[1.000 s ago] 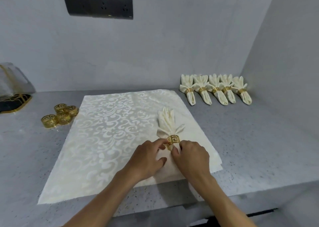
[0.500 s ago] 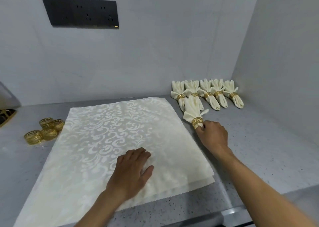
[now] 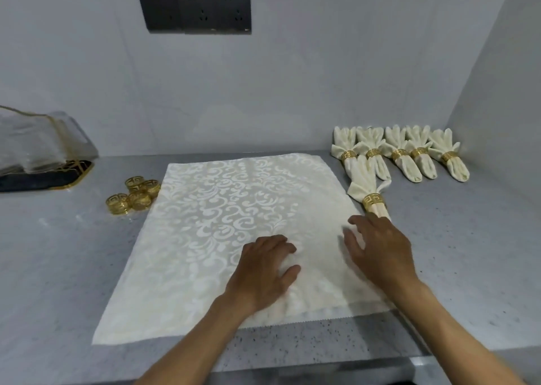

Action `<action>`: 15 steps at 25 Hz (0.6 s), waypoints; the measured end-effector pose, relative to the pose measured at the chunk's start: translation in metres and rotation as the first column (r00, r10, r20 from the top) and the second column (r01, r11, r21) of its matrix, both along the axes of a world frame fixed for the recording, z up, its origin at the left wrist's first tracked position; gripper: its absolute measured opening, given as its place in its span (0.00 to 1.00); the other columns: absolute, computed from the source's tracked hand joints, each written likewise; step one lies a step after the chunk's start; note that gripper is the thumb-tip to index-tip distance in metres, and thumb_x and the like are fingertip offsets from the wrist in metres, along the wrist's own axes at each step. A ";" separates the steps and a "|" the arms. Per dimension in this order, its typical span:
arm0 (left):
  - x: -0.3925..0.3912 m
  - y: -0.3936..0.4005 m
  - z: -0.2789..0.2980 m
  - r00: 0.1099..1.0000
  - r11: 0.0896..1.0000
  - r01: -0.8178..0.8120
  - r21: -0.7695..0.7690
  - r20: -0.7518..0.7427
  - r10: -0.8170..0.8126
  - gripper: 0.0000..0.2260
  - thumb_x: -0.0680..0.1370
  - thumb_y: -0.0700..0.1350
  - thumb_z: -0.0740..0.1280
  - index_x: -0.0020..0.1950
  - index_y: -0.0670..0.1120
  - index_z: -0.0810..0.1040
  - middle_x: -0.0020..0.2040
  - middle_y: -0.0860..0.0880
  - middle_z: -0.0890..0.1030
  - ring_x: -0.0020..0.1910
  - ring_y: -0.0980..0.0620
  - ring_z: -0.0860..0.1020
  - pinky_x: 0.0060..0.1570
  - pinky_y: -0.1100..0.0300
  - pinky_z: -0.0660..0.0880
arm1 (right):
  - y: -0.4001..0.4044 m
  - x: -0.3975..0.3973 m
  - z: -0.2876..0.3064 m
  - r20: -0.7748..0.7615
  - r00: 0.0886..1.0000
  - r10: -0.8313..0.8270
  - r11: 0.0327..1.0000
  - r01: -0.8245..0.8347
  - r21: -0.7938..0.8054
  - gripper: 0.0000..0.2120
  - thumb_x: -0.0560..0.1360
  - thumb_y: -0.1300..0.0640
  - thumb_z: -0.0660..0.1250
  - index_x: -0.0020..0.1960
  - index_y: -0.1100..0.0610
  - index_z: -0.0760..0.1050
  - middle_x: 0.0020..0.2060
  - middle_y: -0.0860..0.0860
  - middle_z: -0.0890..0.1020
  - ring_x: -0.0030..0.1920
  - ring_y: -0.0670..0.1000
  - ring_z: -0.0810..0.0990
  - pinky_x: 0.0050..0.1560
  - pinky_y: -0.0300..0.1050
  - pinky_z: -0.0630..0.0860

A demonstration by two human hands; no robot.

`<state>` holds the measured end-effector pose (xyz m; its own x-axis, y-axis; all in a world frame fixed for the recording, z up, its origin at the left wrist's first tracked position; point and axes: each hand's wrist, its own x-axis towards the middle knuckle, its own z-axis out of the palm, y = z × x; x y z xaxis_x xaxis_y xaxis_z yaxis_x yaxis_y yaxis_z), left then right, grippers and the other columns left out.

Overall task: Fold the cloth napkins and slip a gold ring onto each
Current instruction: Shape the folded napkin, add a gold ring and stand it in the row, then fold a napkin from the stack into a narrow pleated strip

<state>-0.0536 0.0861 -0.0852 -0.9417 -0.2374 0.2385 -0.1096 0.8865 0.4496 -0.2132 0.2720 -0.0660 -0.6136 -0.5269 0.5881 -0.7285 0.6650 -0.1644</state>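
Observation:
A stack of flat cream napkins (image 3: 222, 218) with a scroll pattern lies spread on the grey counter. My left hand (image 3: 265, 270) rests on its near middle, fingers bent, bunching a little cloth under them. My right hand (image 3: 379, 248) hovers over the stack's right edge with fingers spread, holding nothing. Just beyond its fingertips lies a folded napkin with a gold ring (image 3: 369, 193), free of my hand. Several more ringed napkins (image 3: 401, 153) lie in a row at the back right. Loose gold rings (image 3: 133, 196) sit in a cluster left of the stack.
A pile of clear bags on a black and gold tray (image 3: 44, 156) sits at the far left. A wall (image 3: 497, 98) closes the right side, and the counter's front edge (image 3: 322, 364) runs below my forearms. Black wall sockets (image 3: 194, 8) hang above.
My right hand let go of the ringed napkin beside the row and came back over the stack's right edge. My left hand stayed on the stack, fingers now curled into the cloth.

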 end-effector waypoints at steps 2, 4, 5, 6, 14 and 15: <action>0.016 -0.010 0.010 0.995 0.992 -0.013 0.127 -0.094 0.025 0.11 0.77 0.54 0.66 0.57 0.53 0.80 0.58 0.60 0.78 0.58 0.58 0.74 0.62 0.54 0.70 | 0.000 0.036 -0.012 0.111 0.934 0.339 0.930 -0.351 0.109 0.17 0.78 0.41 0.59 0.58 0.47 0.80 0.55 0.46 0.82 0.51 0.50 0.80 0.50 0.47 0.77; 0.052 -0.030 0.013 0.998 0.998 -0.019 0.058 -0.055 0.023 0.11 0.74 0.58 0.67 0.53 0.56 0.81 0.55 0.62 0.78 0.55 0.60 0.74 0.59 0.57 0.72 | -0.001 0.054 -0.023 0.314 0.827 0.467 0.819 -0.538 0.199 0.20 0.78 0.35 0.57 0.64 0.41 0.76 0.66 0.40 0.76 0.62 0.45 0.75 0.60 0.47 0.72; 0.071 -0.042 0.012 1.000 1.000 0.000 -0.003 0.021 0.001 0.14 0.72 0.63 0.67 0.53 0.59 0.80 0.57 0.64 0.76 0.57 0.62 0.72 0.61 0.59 0.70 | -0.001 0.057 -0.029 0.337 0.801 0.495 0.792 -0.576 0.203 0.19 0.78 0.34 0.58 0.65 0.39 0.75 0.68 0.38 0.73 0.64 0.45 0.74 0.62 0.49 0.71; 0.089 -0.054 0.009 0.993 1.000 0.016 -0.024 0.115 -0.013 0.17 0.70 0.67 0.66 0.54 0.61 0.79 0.61 0.65 0.74 0.60 0.63 0.70 0.64 0.60 0.66 | -0.003 0.058 -0.034 0.320 0.795 0.515 0.788 -0.586 0.187 0.19 0.78 0.34 0.60 0.65 0.38 0.75 0.69 0.38 0.73 0.64 0.46 0.75 0.62 0.50 0.72; 0.110 -0.072 0.008 0.997 0.965 -0.078 0.251 0.046 0.068 0.05 0.74 0.58 0.71 0.48 0.62 0.85 0.63 0.63 0.77 0.64 0.65 0.70 0.62 0.59 0.73 | -0.020 0.061 -0.024 0.317 0.822 0.473 0.839 -0.530 0.121 0.21 0.75 0.32 0.60 0.60 0.40 0.80 0.65 0.38 0.77 0.61 0.46 0.76 0.60 0.49 0.73; 0.110 -0.070 0.010 0.995 0.968 -0.095 0.233 0.051 0.085 0.04 0.75 0.57 0.72 0.48 0.61 0.85 0.63 0.62 0.77 0.65 0.62 0.71 0.62 0.60 0.73 | -0.022 0.064 -0.022 0.294 0.838 0.461 0.847 -0.514 0.138 0.21 0.75 0.33 0.59 0.58 0.41 0.81 0.63 0.39 0.79 0.60 0.47 0.77 0.58 0.49 0.74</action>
